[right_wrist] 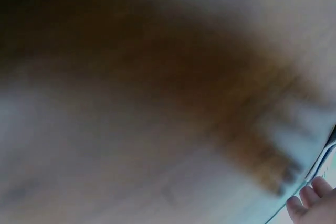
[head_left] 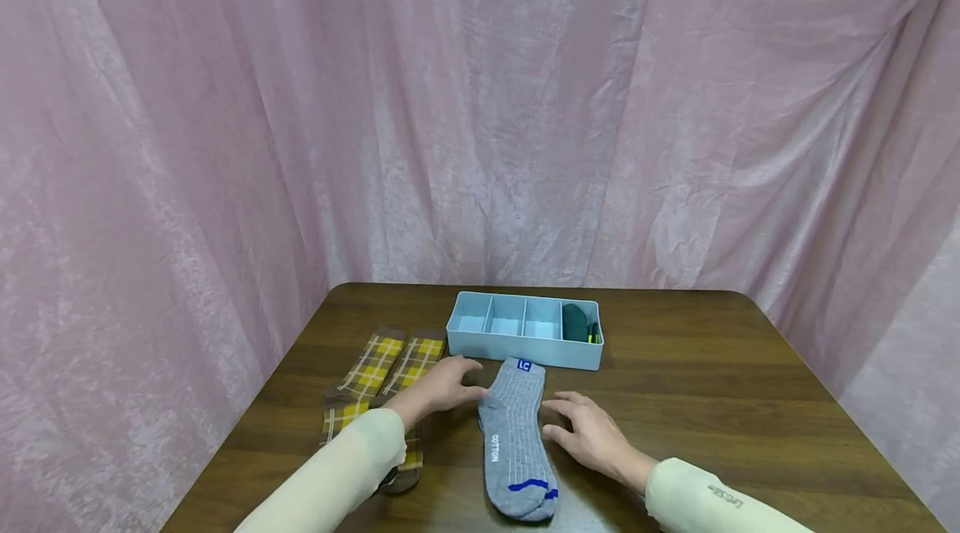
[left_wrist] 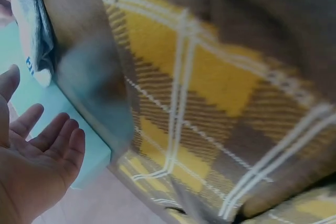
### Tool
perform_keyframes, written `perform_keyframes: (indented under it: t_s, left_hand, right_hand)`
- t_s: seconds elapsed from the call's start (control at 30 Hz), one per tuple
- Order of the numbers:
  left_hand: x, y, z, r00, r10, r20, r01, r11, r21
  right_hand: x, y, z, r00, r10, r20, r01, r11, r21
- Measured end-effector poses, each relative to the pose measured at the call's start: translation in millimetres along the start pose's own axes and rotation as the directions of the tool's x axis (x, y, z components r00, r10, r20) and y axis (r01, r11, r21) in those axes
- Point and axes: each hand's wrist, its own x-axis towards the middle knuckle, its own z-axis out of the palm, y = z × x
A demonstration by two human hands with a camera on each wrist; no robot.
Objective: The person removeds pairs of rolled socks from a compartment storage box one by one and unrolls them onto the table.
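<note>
As the head view records, grey socks (head_left: 517,441) lie flat on the tabletop (head_left: 690,391), in front of the blue box (head_left: 525,347); left hand (head_left: 442,386) and right hand (head_left: 592,433) flank them, fingers loosely parted. Left wrist view: yellow plaid socks (left_wrist: 194,66), left-front of the box; fingers uncurled. Right wrist view: mostly blurred; fingers slightly apart.

Pinkish velvety curtains (head_left: 480,117) all round — dark wood-grained table (head_left: 697,358) before them.

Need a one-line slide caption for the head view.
Left hand and right hand flank gray socks in front of a light-blue divided box, yellow plaid socks at left.
</note>
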Motion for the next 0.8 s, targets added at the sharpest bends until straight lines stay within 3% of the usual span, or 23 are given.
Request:
perform_keyframes:
  t_s: [0.37,0.8]
  left_hand:
    - [-17.9,-1.3,5.8,0.998,-0.059,0.022,0.062,0.987,-0.148]
    - [-20.4,-1.2,17.5,0.999,-0.044,-0.030,0.040,0.992,-0.118]
  right_hand:
    - [1.1,2.3,8.7,0.999,0.003,0.033,-0.002,1.000,-0.018]
    - [2.0,2.9,6.7,0.995,-0.016,0.099,0.023,0.997,-0.073]
